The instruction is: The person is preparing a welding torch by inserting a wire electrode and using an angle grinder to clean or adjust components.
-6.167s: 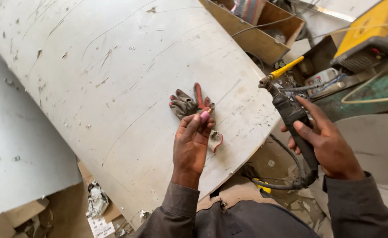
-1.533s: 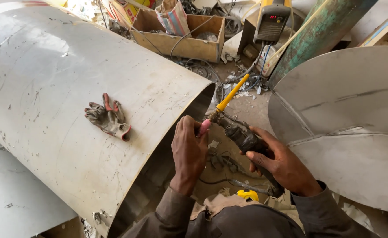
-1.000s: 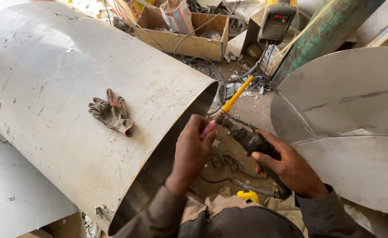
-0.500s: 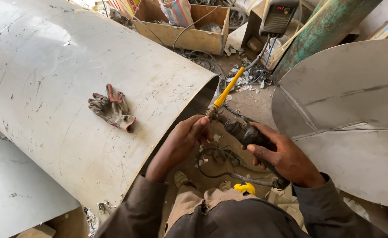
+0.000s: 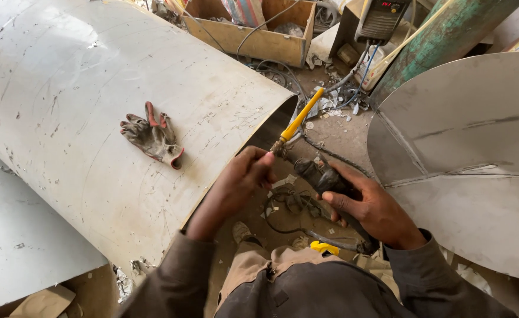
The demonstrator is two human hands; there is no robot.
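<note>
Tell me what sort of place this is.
Probably a metal fabrication or welding workshop: a large curved grey sheet-metal cylinder, a black welding torch with a yellow tip held in both hands, and a boxy welding machine with cables on the littered floor.

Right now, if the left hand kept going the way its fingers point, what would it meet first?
Probably the brass neck of the welding torch: the left hand has fingertips right at it, yellow nozzle beyond.
</note>
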